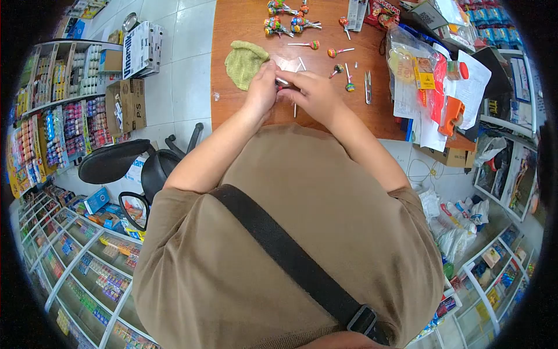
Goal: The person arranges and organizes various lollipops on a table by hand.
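My left hand (263, 87) and my right hand (314, 96) meet over the wooden table (256, 20). Closed fingers of both hands grip a small pale thing between them, mostly hidden, whose kind I cannot make out. Thin white sticks (294, 109) show around the right fingers. A crumpled green cloth (241, 68) lies just beyond my left hand. To the right of my hands are loose lollipops (349, 86) and a pair of scissors (368, 87). Farther back, bundled lollipops (274, 27) lie in several clusters, with single lollipops (314, 45) nearby.
Papers, plastic packaging (407, 64) and an orange tape dispenser (452, 116) crowd the table's right side. A black chair (160, 168) stands at the left. Stocked shelves (64, 128) and glass display cases (81, 273) surround me. A cardboard box (129, 104) sits on the left floor.
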{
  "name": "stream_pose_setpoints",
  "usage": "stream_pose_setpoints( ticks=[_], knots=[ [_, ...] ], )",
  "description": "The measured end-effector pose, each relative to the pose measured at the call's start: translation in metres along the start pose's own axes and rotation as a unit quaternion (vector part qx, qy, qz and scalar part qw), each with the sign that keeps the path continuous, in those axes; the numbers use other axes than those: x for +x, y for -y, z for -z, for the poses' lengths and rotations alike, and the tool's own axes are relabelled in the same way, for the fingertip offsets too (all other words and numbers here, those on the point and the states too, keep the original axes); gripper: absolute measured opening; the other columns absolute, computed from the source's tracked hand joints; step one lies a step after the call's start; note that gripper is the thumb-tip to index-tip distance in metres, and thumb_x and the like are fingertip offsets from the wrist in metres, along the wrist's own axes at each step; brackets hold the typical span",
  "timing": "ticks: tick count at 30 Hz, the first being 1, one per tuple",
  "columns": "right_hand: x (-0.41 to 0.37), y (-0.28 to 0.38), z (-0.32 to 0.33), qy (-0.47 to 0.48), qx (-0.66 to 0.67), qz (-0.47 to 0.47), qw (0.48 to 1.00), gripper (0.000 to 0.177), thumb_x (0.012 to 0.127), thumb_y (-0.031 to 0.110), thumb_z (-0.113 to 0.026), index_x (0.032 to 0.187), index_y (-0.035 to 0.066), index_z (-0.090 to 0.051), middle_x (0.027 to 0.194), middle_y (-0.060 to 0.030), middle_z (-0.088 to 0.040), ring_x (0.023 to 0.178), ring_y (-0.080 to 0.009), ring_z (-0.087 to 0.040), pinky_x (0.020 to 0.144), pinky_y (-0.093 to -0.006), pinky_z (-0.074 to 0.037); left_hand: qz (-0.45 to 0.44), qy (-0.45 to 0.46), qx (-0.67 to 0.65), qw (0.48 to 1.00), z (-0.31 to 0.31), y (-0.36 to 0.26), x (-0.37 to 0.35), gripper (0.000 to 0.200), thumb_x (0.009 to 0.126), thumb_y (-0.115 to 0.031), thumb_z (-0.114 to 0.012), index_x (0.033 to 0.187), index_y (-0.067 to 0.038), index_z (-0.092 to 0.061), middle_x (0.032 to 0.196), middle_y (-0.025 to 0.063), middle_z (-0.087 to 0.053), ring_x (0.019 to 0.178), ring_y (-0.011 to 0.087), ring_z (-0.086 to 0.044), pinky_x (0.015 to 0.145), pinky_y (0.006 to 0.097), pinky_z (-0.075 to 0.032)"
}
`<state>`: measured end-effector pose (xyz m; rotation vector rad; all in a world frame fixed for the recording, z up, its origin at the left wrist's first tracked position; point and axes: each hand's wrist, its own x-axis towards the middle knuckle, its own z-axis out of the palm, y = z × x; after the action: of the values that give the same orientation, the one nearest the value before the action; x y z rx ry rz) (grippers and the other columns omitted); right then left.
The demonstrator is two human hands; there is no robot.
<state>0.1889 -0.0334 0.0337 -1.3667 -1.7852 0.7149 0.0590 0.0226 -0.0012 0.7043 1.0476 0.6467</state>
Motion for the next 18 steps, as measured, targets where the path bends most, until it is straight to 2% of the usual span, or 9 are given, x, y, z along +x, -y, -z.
stream_pose_setpoints(
  ticks=[4, 10, 11, 14, 16, 18],
  knots=[
    [-0.001, -0.005, 0.0, 0.002, -0.025, 0.022, 0.999, 0.027, 0.075, 0.017, -0.062, 0.1, 0.008, -0.06, 0.083, -0.0106, -0.062, 0.076, -0.028, -0.059, 0.067, -0.035, -0.047, 0.009, 0.012, 0.055, 0.998, 0.001, -0.002, -0.003, 0.024, 0.093, -0.032, -0.036, 0.084, -0.011, -0.044, 0.065, 0.0007, -0.043, 0.052, 0.0089, -0.041, 0.04, 0.0214, -0.031],
    [-0.005, -0.007, -0.006, -0.037, -0.076, 0.054, 0.995, 0.017, 0.078, 0.017, -0.06, 0.092, 0.008, -0.06, 0.08, -0.0114, -0.062, 0.074, -0.0291, -0.06, 0.065, -0.0364, -0.047, 0.045, -0.025, 0.063, 0.997, -0.002, -0.005, -0.007, 0.027, 0.093, -0.034, -0.034, 0.084, -0.011, -0.044, 0.063, 0.0011, -0.043, 0.05, 0.0093, -0.041, 0.04, 0.0214, -0.031],
    [-0.006, -0.007, -0.007, -0.045, -0.079, 0.057, 0.994, 0.016, 0.079, 0.017, -0.06, 0.091, 0.007, -0.059, 0.08, -0.0119, -0.062, 0.074, -0.0294, -0.06, 0.064, -0.0368, -0.047, 0.05, -0.017, 0.021, 0.998, 0.0, -0.003, -0.006, 0.027, 0.094, -0.034, -0.034, 0.084, -0.01, -0.044, 0.063, 0.0013, -0.044, 0.05, 0.0095, -0.042, 0.04, 0.0214, -0.031],
    [-0.003, -0.003, -0.003, -0.029, -0.077, -0.067, 0.994, 0.013, 0.079, 0.017, -0.059, 0.085, 0.006, -0.056, 0.078, -0.013, -0.062, 0.072, -0.0307, -0.06, 0.062, -0.0382, -0.047, 0.069, 0.002, -0.082, 0.994, 0.003, -0.001, -0.003, 0.028, 0.094, -0.035, -0.033, 0.087, -0.01, -0.045, 0.064, 0.0019, -0.047, 0.051, 0.01, -0.045, 0.04, 0.021, -0.032],
    [-0.001, -0.003, 0.001, -0.045, -0.055, -0.052, 0.996, 0.014, 0.079, 0.018, -0.059, 0.085, 0.006, -0.054, 0.077, -0.014, -0.061, 0.071, -0.0317, -0.059, 0.06, -0.0391, -0.046, 0.089, 0.012, -0.122, 0.988, 0.0, -0.005, -0.008, 0.028, 0.094, -0.035, -0.033, 0.089, -0.01, -0.046, 0.065, 0.0023, -0.049, 0.051, 0.0104, -0.047, 0.04, 0.0204, -0.033],
    [-0.001, -0.003, 0.002, -0.047, -0.052, -0.037, 0.997, 0.015, 0.079, 0.018, -0.059, 0.087, 0.006, -0.053, 0.077, -0.015, -0.061, 0.071, -0.0326, -0.059, 0.06, -0.0396, -0.046, 0.061, 0.046, -0.069, 0.995, 0.009, -0.001, -0.004, 0.027, 0.094, -0.034, -0.034, 0.089, -0.011, -0.047, 0.066, 0.0021, -0.05, 0.051, 0.0097, -0.048, 0.04, 0.0193, -0.033]
  ],
)
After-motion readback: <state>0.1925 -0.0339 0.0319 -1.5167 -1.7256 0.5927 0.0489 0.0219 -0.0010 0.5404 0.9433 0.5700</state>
